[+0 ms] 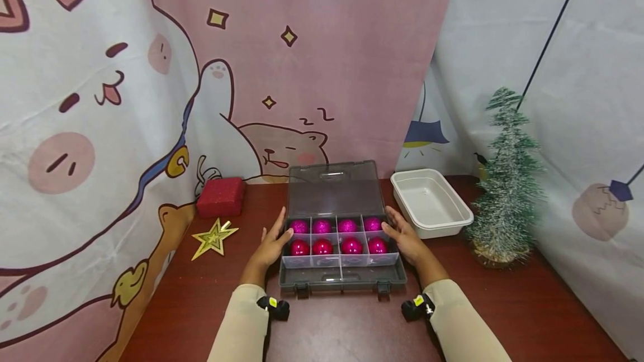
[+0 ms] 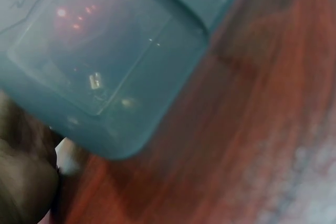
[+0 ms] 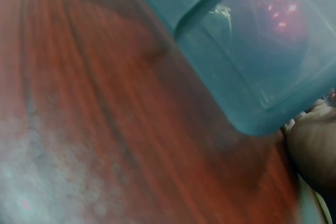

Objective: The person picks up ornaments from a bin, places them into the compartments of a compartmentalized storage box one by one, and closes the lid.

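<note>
A grey see-through plastic organizer box [image 1: 311,278] stands on the table, its lid [image 1: 334,194] raised at the back. Inside, white dividers part two rows of baubles: glittery magenta ones [image 1: 322,227] behind, shiny red-pink ones [image 1: 351,246] in front. My left hand [image 1: 269,247] holds the box's left side, thumb over the rim and fingers along the outer wall. On the opposite side, my right hand [image 1: 410,242] grips in the same way. Both wrist views show a front corner of the box [image 2: 118,135], with a bauble [image 3: 281,17] showing through the wall.
To the left lie a gold star [image 1: 215,237] and a red block-shaped box [image 1: 221,197]. A white plastic tub [image 1: 431,203] is behind my right hand. Farther right stands a small frosted Christmas tree [image 1: 505,194]. A printed curtain [image 1: 352,71] hangs behind the table [image 1: 342,328].
</note>
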Tool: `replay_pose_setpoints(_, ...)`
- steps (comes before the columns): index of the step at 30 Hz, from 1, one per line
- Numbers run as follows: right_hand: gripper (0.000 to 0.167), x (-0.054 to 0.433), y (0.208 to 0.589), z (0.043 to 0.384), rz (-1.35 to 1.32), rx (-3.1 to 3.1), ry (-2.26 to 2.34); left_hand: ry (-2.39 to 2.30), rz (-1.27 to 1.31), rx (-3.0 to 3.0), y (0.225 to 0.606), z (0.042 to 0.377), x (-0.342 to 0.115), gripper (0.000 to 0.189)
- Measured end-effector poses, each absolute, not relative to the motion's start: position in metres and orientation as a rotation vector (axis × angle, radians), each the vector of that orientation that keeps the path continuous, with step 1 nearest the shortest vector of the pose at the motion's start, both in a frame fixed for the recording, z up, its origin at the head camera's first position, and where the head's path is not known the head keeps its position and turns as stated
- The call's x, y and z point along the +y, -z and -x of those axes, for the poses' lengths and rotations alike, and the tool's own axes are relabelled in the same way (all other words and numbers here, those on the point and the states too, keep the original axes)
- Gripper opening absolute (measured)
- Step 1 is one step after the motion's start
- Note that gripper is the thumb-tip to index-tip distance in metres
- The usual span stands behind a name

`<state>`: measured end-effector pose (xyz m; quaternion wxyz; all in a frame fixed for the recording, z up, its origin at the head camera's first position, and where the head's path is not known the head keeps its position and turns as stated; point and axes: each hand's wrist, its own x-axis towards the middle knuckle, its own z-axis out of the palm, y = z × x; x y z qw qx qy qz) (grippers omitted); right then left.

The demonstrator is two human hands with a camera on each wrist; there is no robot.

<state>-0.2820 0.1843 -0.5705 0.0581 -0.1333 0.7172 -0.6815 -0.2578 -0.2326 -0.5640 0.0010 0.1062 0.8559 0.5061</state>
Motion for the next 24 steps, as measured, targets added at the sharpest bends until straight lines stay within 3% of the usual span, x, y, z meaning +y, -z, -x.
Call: replay_pose_setpoints(24, 0.078, 0.1861, 0.5730, 0.2828, 0.490, 2.157, 2.097, -1.660, -0.373, 2.676, 0.5650, 0.2591, -0.2335, 0.078)
